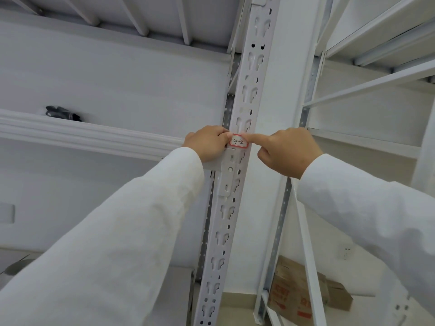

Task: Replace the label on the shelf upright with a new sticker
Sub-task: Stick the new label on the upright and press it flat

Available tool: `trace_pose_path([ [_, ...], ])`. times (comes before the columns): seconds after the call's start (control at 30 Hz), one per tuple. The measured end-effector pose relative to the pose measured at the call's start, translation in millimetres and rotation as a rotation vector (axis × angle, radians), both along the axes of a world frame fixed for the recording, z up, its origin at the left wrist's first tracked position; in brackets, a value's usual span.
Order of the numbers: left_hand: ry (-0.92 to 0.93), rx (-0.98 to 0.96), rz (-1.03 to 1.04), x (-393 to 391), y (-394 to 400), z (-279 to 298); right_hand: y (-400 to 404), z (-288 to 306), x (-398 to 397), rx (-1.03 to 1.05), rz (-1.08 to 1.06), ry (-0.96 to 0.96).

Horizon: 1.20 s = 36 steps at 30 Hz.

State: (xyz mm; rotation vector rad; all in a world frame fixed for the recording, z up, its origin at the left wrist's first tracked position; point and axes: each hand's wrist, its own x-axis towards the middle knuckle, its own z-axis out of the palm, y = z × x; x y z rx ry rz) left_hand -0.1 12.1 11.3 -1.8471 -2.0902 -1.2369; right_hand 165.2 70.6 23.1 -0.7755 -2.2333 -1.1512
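Note:
A white slotted shelf upright [253,74] runs from top to bottom through the middle of the view. On it sits a small white sticker with a red border [239,143], handwritten "4-2". My left hand [207,143] rests against the upright's left side, its fingertips at the sticker's left edge. My right hand [286,151] points with the index finger, whose tip touches the sticker's upper right edge; the other fingers are curled. Both arms wear white sleeves.
A white shelf beam [82,135] runs left from the upright, with a dark glove-like object [62,112] on the shelf behind it. More white shelving [376,83] stands to the right. Cardboard boxes [303,290] lie on the floor lower right.

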Motion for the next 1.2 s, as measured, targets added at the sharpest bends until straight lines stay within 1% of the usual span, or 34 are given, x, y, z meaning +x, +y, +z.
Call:
trace_pose_path([
  [0.3,0.020,-0.015,0.009,0,1,0,4,-9,7,-0.028,0.020,0.064],
  [0.5,0.027,-0.007,0.012,1,1,-1,8,-22,1,-0.081,0.118,0.103],
  [0.57,0.031,-0.002,0.016,1,1,-1,9,-28,-1,-0.077,0.163,0.104],
  [0.67,0.024,-0.006,0.023,2,1,-1,11,-39,-1,-0.087,0.168,0.057],
  [0.8,0.010,-0.002,0.016,1,1,-1,10,-37,2,-0.040,0.189,0.055],
  [0.97,-0.013,0.005,-0.005,-1,2,-1,-3,-33,-18,-0.002,0.237,0.075],
  [1.07,-0.039,0.008,-0.027,-2,4,-1,-2,-34,-22,-0.012,0.192,0.072],
  [1.2,-0.018,0.005,-0.022,-3,3,-2,10,-32,-6,-0.002,0.095,0.010],
])
